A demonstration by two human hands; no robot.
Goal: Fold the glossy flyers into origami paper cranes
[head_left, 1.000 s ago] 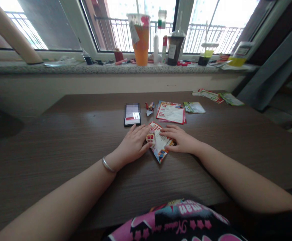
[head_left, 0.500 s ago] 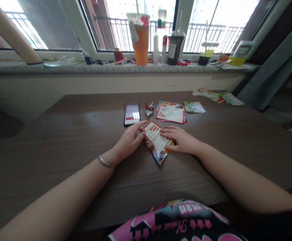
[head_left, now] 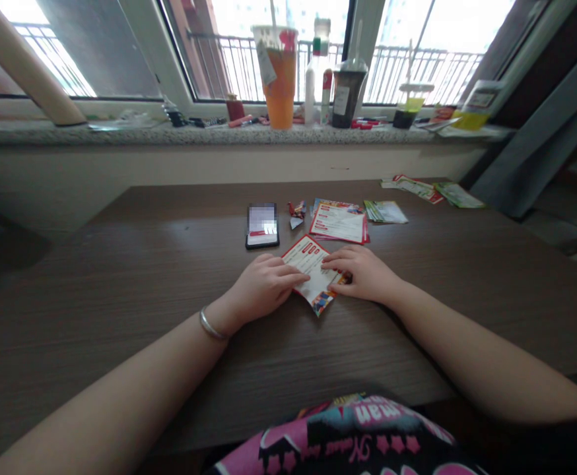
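A folded paper leaflet [head_left: 309, 265], white with red print and a colourful corner, lies on the wooden table as a diamond shape. My left hand [head_left: 263, 287] rests on its left side, with fingertips over the white face. My right hand [head_left: 362, 274] presses its right side, fingers pointing inward. Neither hand lifts the paper. A phone [head_left: 262, 225] lies face up just beyond my left hand, its screen partly blurred. A small folded paper piece [head_left: 297, 214] sits beyond the leaflet. A silver bangle [head_left: 213, 324] circles my left wrist.
A stack of red-and-white leaflets [head_left: 339, 223] and a green bundle of leaflets [head_left: 385, 212] lie on the dark table [head_left: 120, 284]. More papers [head_left: 434, 193] lie at the far right. Cups and bottles stand on the stone windowsill [head_left: 219, 135].
The loose flap with the printed number is gone from the top. The leaflet now lies flatter and turned. My left hand has moved right onto the paper.
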